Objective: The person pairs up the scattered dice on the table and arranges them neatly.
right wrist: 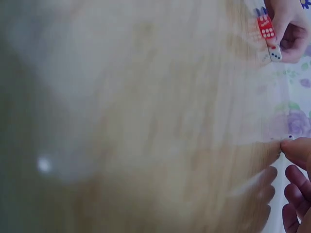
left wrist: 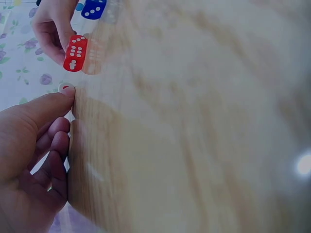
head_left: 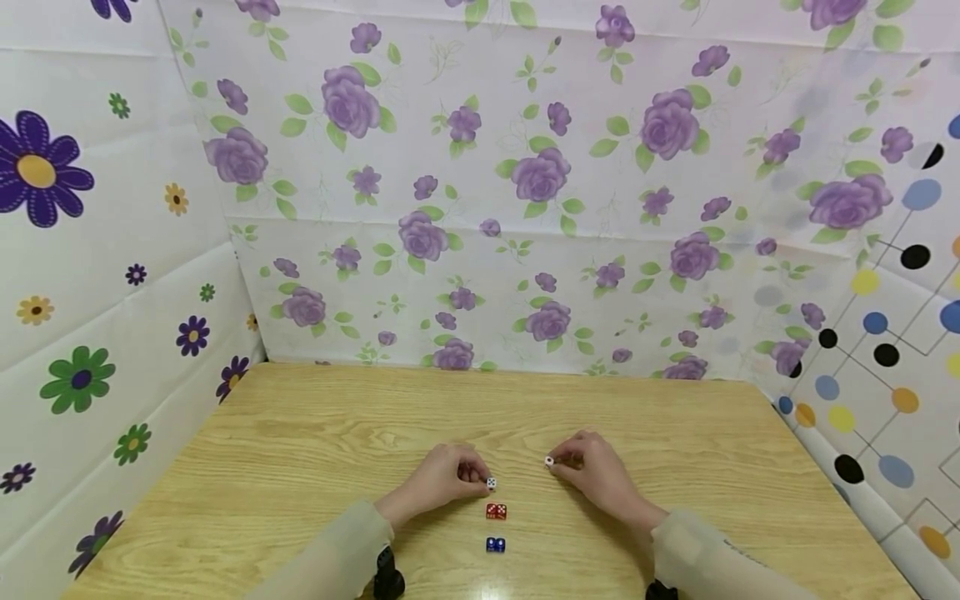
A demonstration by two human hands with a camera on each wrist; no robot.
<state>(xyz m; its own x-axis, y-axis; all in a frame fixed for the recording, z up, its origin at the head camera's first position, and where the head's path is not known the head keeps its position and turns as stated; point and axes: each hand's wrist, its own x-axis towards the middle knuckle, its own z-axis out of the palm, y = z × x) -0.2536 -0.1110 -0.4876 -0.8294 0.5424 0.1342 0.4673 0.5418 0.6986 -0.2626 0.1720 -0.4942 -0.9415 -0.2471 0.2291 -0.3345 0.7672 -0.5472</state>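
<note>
Between the thumb and fingers of my left hand (head_left: 444, 475) is a white die (head_left: 491, 483), its upper face dotted with dark pips. My right hand (head_left: 597, 473) pinches a second white die (head_left: 549, 462) by its side, farther right and slightly farther back on the table. The left wrist view shows the left thumb pressed over most of its white die (left wrist: 67, 87). Just in front of the left hand sit two red dice (head_left: 497, 512) side by side. Nearer the person lies a pair of blue dice (head_left: 496, 545), also touching each other.
A wood-grain table (head_left: 315, 425) carries everything. Behind it hangs a cloth with purple roses (head_left: 540, 175). Flower-patterned cloth (head_left: 127, 333) stands along the left side, and dotted cloth (head_left: 900, 333) along the right. Dark wrist straps (head_left: 386, 575) show at the sleeves.
</note>
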